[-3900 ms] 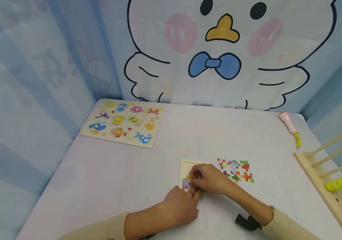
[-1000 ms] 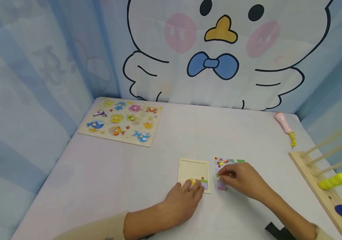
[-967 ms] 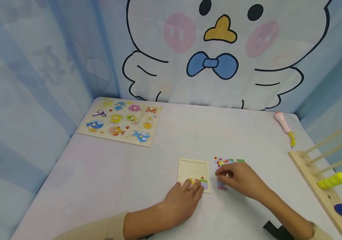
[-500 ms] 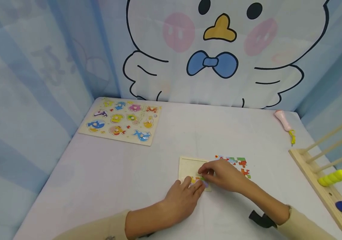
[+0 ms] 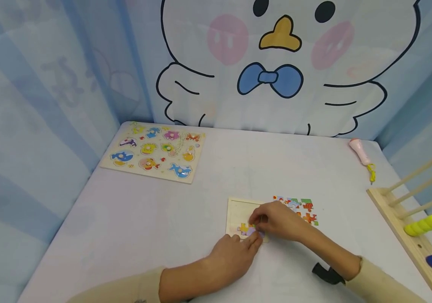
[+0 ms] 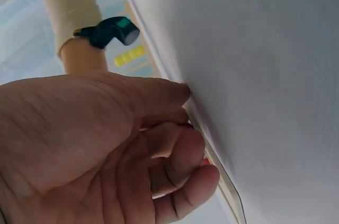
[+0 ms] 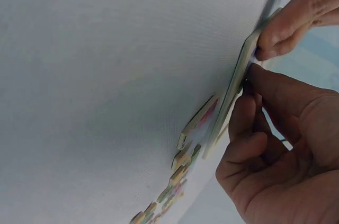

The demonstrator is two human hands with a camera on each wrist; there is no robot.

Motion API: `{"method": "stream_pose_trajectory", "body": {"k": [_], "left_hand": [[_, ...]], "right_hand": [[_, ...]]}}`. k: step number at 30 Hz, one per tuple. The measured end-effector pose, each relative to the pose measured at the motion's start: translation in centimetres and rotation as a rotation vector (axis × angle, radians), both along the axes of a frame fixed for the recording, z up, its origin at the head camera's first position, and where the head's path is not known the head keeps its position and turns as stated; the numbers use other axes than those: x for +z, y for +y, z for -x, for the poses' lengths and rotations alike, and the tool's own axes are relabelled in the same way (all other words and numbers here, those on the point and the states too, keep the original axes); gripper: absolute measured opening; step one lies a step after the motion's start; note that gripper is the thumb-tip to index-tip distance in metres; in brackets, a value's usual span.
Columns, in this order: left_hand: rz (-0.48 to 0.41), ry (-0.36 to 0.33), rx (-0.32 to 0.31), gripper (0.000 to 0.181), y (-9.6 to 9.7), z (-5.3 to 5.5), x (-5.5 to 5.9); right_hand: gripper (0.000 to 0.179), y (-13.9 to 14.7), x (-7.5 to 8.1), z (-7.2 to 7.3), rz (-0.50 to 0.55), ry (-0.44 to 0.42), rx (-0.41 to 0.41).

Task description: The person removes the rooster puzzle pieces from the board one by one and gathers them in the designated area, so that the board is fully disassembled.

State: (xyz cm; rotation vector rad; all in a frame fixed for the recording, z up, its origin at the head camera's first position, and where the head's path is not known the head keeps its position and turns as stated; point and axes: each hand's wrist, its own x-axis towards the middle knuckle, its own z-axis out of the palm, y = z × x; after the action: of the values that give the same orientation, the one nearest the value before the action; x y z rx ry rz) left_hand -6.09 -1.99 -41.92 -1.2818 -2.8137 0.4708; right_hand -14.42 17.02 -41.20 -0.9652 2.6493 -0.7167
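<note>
A small wooden puzzle tray (image 5: 235, 211) lies flat on the table, with several jigsaw pieces (image 5: 243, 229) along its near edge. My left hand (image 5: 235, 257) rests at that near edge, its extended fingertips touching the tray and the pieces in its right corner. Over the right side of the tray, my right hand (image 5: 278, 219) pinches a jigsaw piece between thumb and forefinger, mostly hidden by the fingers. In the right wrist view, the thumb and finger of the right hand (image 7: 286, 139) meet at the tray's surface. More loose jigsaw pieces (image 5: 308, 217) lie right of the tray, partly covered.
A wooden peg puzzle board (image 5: 155, 152) with sea animals sits at the back left. On the right edge stands a wooden rack (image 5: 409, 235) with rods and yellow and blue beads. Behind it lies a pink stick-like object (image 5: 360, 151) with a yellow strap.
My right hand has moved left from the loose pieces to the tray, bringing a jigsaw piece. The left fingers have shifted slightly right, uncovering yellow pieces.
</note>
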Motion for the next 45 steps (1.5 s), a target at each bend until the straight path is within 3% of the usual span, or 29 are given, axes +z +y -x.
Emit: {"method": "stream_pose_trajectory", "body": {"k": [4,11,15,27,45], "left_hand": [[0.010,0.015,-0.057,0.047,0.0,-0.5,-0.1],[-0.047,0.036,-0.049,0.045,0.0,-0.8,-0.4],[-0.047,-0.004,-0.039,0.047,0.1,-0.7,-0.3],[-0.017,-0.232,-0.004,0.062,-0.1,0.4,0.0],[-0.015,-0.252,-0.008,0.063,-0.1,0.5,0.1]], "right_hand": [[0.017,-0.1,0.0,-0.1,-0.008,-0.004,-0.025],[0.017,-0.3,0.0,-0.2,-0.029,-0.014,-0.039],[0.017,-0.2,-0.1,-0.2,-0.016,-0.031,-0.040],[0.009,-0.2,-0.3,0.0,0.029,-0.098,-0.079],[0.008,0.2,-0.1,0.8,0.127,-0.309,-0.065]]}}
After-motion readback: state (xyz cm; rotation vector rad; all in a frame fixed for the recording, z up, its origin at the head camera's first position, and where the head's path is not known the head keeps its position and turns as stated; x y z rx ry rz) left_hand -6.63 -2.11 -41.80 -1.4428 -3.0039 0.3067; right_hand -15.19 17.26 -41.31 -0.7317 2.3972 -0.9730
